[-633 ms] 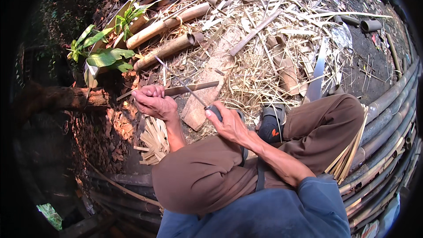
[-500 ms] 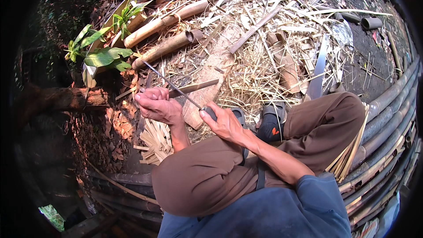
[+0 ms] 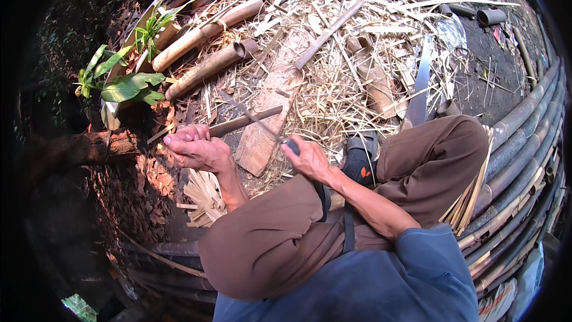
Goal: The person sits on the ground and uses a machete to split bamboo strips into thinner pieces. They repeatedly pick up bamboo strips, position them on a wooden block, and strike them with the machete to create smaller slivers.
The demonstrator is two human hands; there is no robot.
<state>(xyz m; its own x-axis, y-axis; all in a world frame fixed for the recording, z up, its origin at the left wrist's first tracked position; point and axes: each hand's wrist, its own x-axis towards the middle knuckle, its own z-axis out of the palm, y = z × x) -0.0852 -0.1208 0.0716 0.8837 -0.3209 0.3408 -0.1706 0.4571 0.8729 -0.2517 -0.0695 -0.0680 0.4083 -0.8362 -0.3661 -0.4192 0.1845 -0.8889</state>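
My left hand [image 3: 199,150] is closed around one end of a dark brown bamboo strip [image 3: 271,112], which points away to the right. My right hand [image 3: 308,160] grips the dark handle of a long, thin knife [image 3: 268,130]. The slanting blade crosses the strip and is blurred along its length; whether its edge touches the strip I cannot tell. Both hands are in front of my knees. Below the strip lies a pale wooden board [image 3: 256,146], flat on the ground. A fan of pale split bamboo strips [image 3: 202,200] rests beside my left forearm.
Shavings [image 3: 333,83] cover the ground ahead. A hand saw [image 3: 420,80] stands beyond my right knee, near cut bamboo tubes [image 3: 375,86]. Bamboo poles [image 3: 205,71] and a leafy plant [image 3: 128,86] are at the far left. Long poles [image 3: 518,140] line the right side.
My right hand has drawn the knife to the right, away from my left hand. The left hand keeps its hold on the strip. The whole view has shifted slightly.
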